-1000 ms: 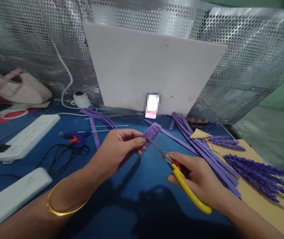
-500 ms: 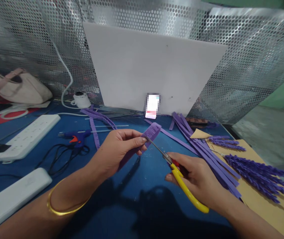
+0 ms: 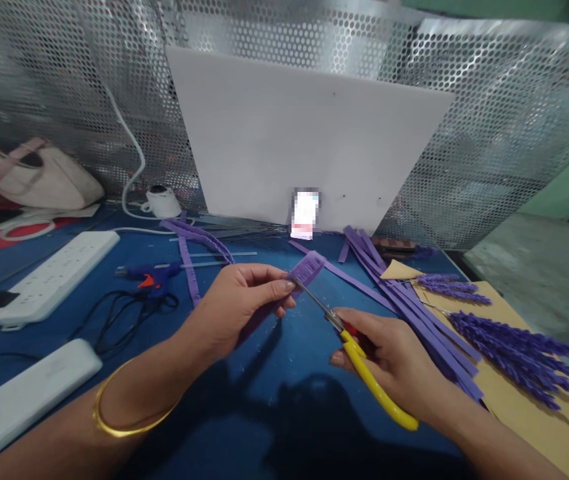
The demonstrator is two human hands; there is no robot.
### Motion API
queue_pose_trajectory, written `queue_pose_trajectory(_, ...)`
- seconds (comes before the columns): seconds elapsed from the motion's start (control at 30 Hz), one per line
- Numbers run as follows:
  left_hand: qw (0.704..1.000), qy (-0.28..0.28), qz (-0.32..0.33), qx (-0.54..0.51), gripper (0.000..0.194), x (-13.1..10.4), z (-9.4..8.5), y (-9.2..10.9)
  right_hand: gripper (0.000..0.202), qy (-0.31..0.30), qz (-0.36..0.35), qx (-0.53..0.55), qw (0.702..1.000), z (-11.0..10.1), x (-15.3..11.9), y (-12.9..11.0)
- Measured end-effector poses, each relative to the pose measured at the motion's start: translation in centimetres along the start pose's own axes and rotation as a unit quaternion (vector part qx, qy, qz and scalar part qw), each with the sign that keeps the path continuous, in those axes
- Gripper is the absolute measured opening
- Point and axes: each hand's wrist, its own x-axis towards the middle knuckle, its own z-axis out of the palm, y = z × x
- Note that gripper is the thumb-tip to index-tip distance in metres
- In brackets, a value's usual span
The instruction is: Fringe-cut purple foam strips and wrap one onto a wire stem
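My left hand (image 3: 249,300) pinches a purple crinkled paper strip (image 3: 309,267) between thumb and fingers. The strip's pleated end sticks up past the fingertips, and its other part hangs below the palm. My right hand (image 3: 389,347) is closed round the yellow handles of long-nose pliers (image 3: 379,387). Their thin metal tip meets the strip right beside my left thumb. Whether the jaws are fully closed on the paper, I cannot make out.
On the right, purple strips (image 3: 404,300) lie near lavender-like flower stems (image 3: 509,347) on brown paper (image 3: 529,427). A blue glue gun (image 3: 157,273) with coiled cord and power strips (image 3: 59,273) occupy the left. Behind, a phone (image 3: 306,213) leans on a white board (image 3: 294,133).
The strip's raised end has dipped very slightly. Both hands keep nearly the same hold and place.
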Motion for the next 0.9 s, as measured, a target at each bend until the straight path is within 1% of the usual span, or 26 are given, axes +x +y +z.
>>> queue_pose_trajectory(0.2,1.0,-0.004,-0.004,-0.013,0.005,-0.09,-0.15,-0.05,0.024,-0.021,0.022,0.044,0.999,-0.06,0.05,0.18)
queue_pose_trajectory(0.33,0.995,-0.037,-0.067,-0.064,0.009,0.06,-0.37,0.02,0.028,-0.049,0.038,0.099,0.993,-0.19,-0.03,0.56)
queue_pose_trajectory(0.4,0.992,-0.044,-0.085,-0.077,0.009,0.16,-0.45,-0.04,0.032,-0.055,0.044,0.135,0.988,-0.16,-0.06,0.76)
queue_pose_trajectory(0.47,0.994,-0.042,-0.073,-0.064,0.008,0.25,-0.5,-0.17,0.034,-0.054,0.046,0.151,0.986,-0.04,-0.04,0.84)
queue_pose_trajectory(0.5,0.996,-0.038,-0.059,-0.049,0.009,0.27,-0.5,-0.25,0.033,-0.051,0.047,0.142,0.987,0.03,-0.01,0.82)
queue_pose_trajectory(0.63,0.999,0.007,0.019,0.033,0.009,0.25,-0.42,-0.43,0.027,-0.02,0.035,0.042,0.998,0.26,0.17,0.53)
queue_pose_trajectory(0.7,0.997,0.014,0.042,0.061,0.009,0.21,-0.38,-0.44,0.026,-0.011,0.023,0.014,1.0,0.29,0.23,0.45)
queue_pose_trajectory(0.77,0.996,0.009,0.048,0.068,0.01,0.19,-0.38,-0.44,0.026,-0.007,0.018,0.009,1.0,0.28,0.27,0.46)
queue_pose_trajectory(0.9,0.998,0.0,0.04,0.057,0.009,0.13,-0.47,-0.47,0.024,-0.005,0.018,0.011,1.0,0.2,0.26,0.47)
